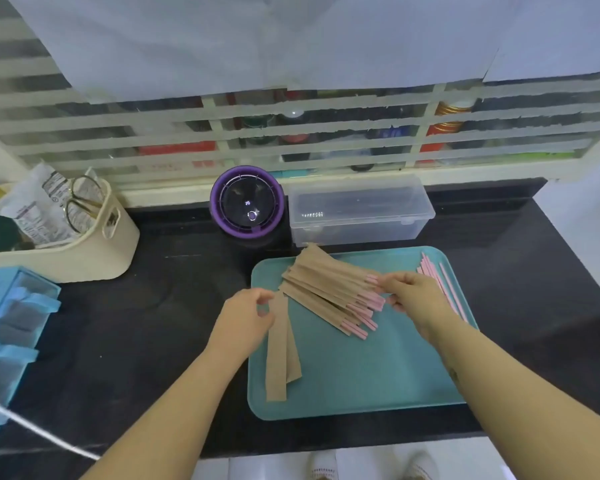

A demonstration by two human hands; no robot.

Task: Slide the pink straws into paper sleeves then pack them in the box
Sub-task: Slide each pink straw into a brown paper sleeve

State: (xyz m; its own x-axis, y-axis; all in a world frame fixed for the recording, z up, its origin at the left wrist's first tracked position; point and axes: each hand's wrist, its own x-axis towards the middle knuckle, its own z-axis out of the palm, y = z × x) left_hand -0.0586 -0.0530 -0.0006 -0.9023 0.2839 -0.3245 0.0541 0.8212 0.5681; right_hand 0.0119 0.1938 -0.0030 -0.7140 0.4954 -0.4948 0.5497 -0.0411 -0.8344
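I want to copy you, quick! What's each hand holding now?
Left hand: pinches the top of a flat brown paper sleeve.
Right hand: pinches the bare end of a sleeved thin pink straw.

Bare forearms (pixel 174 403), seemingly whitish shoes (pixel 323 467)

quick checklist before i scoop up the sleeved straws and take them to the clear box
1. Clear box lid open: not ok, it looks closed.
2. Sleeved straws bundled: not ok, fanned loosely on the teal tray.
3. Right hand grip: ok, it pinches the pile's pink ends.
4. Left hand free: cannot tell, fingertips sit at the empty sleeves' top.
5. All straws sleeved: not ok, bare pink straws lie by the tray's right edge.
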